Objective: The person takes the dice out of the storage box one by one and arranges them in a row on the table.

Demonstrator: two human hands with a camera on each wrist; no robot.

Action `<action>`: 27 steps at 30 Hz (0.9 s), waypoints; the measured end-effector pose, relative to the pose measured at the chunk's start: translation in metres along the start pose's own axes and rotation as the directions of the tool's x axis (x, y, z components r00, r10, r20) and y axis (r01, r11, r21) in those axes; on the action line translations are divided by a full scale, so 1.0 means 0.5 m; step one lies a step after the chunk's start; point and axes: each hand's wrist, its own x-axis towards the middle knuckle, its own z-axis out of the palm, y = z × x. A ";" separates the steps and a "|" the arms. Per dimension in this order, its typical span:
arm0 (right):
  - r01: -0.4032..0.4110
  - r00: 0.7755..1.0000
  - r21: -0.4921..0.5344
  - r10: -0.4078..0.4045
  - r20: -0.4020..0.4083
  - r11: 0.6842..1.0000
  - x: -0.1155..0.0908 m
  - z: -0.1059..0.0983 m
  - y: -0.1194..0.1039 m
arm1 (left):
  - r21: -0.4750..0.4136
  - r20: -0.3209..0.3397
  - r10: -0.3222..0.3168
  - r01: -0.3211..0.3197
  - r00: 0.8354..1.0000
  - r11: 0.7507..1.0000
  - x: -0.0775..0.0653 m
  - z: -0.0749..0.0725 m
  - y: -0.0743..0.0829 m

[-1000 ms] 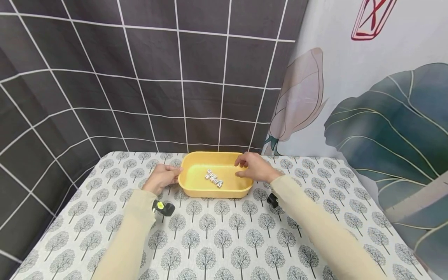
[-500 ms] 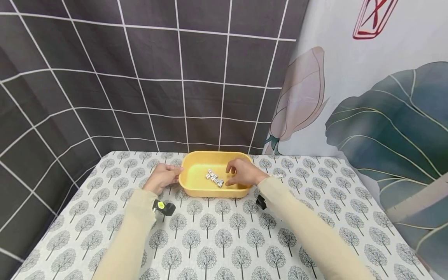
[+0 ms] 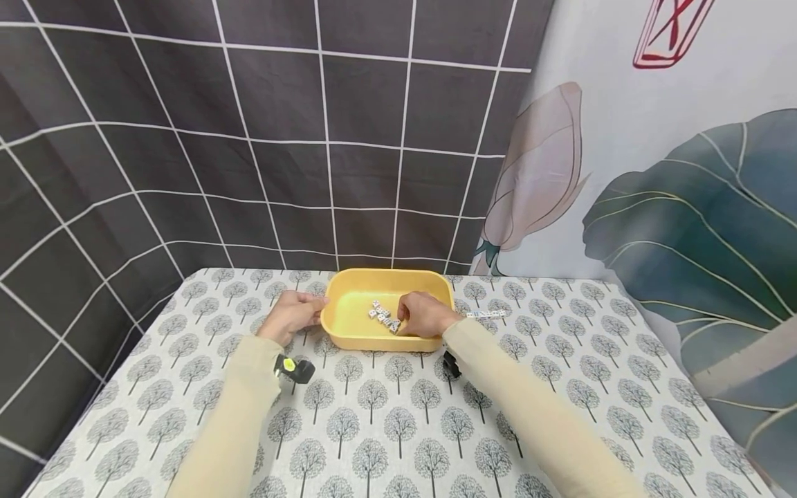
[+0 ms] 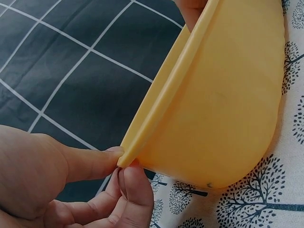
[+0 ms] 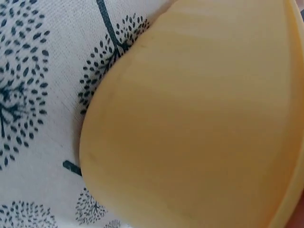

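Note:
A yellow plastic basin (image 3: 367, 344) stands near the back of the table. My left hand (image 3: 290, 317) pinches its left rim between thumb and fingers, plainly seen in the left wrist view, where the basin wall (image 4: 213, 104) fills much of the frame. Inside the basin lies a small cluster of white dice (image 3: 381, 315) with dark and coloured marks. My right hand (image 3: 425, 315) reaches in over the right rim, its curled thumb and forefinger closed at the die at the cluster's near right end. The right wrist view shows only the basin's outer wall (image 5: 190, 123); those fingertips are hidden there.
A straight row of small white dice (image 3: 488, 313) lies on the table right of the basin, partly beside my right wrist. The tree-patterned cloth (image 3: 373, 415) covers the table. Dark gridded fabric (image 3: 261, 173) hangs behind it, and a flower-printed curtain (image 3: 542, 180) at right.
My right hand has moved left and down from the basin's right rim to the dice, and its fingers have drawn together. The dice row at right has come into view. The left hand keeps its grip.

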 end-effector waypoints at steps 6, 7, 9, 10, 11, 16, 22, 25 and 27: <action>-0.026 0.999 0.035 0.027 -0.020 0.999 0.007 0.009 0.003 | 0.004 -0.005 -0.002 0.002 1.000 1.000 0.003 0.001 -0.004; -0.030 0.999 0.044 0.032 -0.024 0.999 0.008 0.010 0.003 | 0.002 -0.006 -0.003 0.003 1.000 1.000 0.004 0.001 -0.004; -0.039 0.999 0.056 0.041 -0.032 0.998 0.009 0.012 0.006 | -0.001 -0.007 -0.002 0.002 1.000 1.000 0.004 0.001 -0.005; -0.043 0.998 0.061 0.045 -0.035 0.997 0.010 0.013 0.007 | 0.000 -0.007 -0.003 0.003 1.000 1.000 0.004 0.001 -0.005; -0.045 0.998 0.062 0.048 -0.040 0.997 0.011 0.014 0.007 | 0.000 -0.007 -0.005 0.005 1.000 1.000 0.005 0.001 -0.005; -0.060 0.997 0.061 0.063 -0.053 0.996 0.015 0.017 0.009 | 0.005 -0.012 -0.007 0.007 1.000 1.000 0.007 0.001 -0.007; -0.046 0.997 0.071 0.050 -0.053 0.996 0.017 0.017 0.011 | 0.007 -0.010 -0.008 0.008 1.000 1.000 0.006 0.001 -0.006; -0.004 0.999 0.080 0.008 -0.047 0.997 0.018 0.015 0.013 | 0.008 -0.008 -0.008 0.008 1.000 1.000 0.005 0.001 -0.005; 0.012 0.999 0.083 -0.008 -0.042 0.996 0.017 0.013 0.014 | 0.010 -0.008 -0.008 0.008 1.000 1.000 0.005 0.001 -0.005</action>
